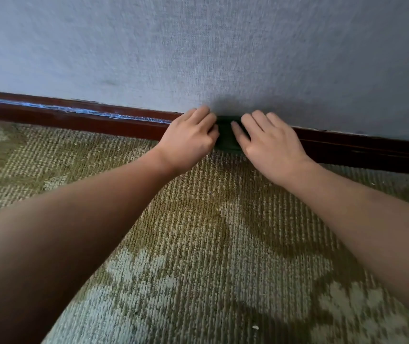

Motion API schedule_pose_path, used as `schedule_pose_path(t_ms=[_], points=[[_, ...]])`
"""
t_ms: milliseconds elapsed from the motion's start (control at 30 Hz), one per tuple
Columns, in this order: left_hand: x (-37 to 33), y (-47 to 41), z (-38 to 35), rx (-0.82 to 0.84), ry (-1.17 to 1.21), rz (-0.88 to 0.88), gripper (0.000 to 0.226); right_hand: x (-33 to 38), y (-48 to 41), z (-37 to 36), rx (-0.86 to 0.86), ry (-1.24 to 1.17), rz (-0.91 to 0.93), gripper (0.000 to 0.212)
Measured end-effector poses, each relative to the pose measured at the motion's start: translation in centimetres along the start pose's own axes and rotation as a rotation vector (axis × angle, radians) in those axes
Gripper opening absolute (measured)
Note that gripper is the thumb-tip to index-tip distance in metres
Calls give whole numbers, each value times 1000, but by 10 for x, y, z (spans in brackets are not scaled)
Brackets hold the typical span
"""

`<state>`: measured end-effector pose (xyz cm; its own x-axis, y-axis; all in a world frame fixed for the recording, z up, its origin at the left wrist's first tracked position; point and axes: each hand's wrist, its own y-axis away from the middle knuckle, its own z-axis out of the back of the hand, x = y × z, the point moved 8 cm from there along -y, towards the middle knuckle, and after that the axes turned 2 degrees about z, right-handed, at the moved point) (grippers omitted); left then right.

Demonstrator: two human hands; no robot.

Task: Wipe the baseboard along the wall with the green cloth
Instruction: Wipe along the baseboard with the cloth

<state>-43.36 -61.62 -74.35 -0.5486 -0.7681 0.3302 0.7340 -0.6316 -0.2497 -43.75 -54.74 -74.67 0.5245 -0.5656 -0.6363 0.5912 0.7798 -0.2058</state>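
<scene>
Green cloth [227, 139] on baseboard [99, 121], left hand [191, 141] curled round its edge, right hand [271, 144] flat on it

A carpeted room: patterned carpet [198, 244], textured wall [198, 45], dark baseboard [99, 126]

A dark red-brown baseboard [86, 120] runs across the whole view, where a grey textured wall [198, 45] meets patterned green carpet [198, 232]; wall and floor close off any passage behind and below it. Near the middle, the left hand [188, 140] and right hand [270, 142] sit close together against the board, and a folded green cloth [227, 136] fills the narrow gap between them. On either side of the hands the baseboard's face lies bare, and open carpet spreads in front, crossed only by the two forearms [74, 232]
</scene>
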Motion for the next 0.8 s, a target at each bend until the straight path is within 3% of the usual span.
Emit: schedule_pose_path(t_ms=[67,167,267,467,700,800], points=[[1,-4,1,-2,-15,-7,28,2,-3,0,15,-10,5,34],[0,-7,-5,4,-29,-31,12,6,-5,-6,46,-33,7,37],[2,-6,-11,-9,16,-19,22,6,-3,-12,49,-49,-2,47],[3,0,-22,-38,112,19,18,17,1,-28,83,-84,-3,40],[8,-1,-20,-36,205,61,29,19,-3,-30,132,-84,-19,37],[6,-1,-17,-14,183,59,17,18,-4,-24,159,-109,-13,38]])
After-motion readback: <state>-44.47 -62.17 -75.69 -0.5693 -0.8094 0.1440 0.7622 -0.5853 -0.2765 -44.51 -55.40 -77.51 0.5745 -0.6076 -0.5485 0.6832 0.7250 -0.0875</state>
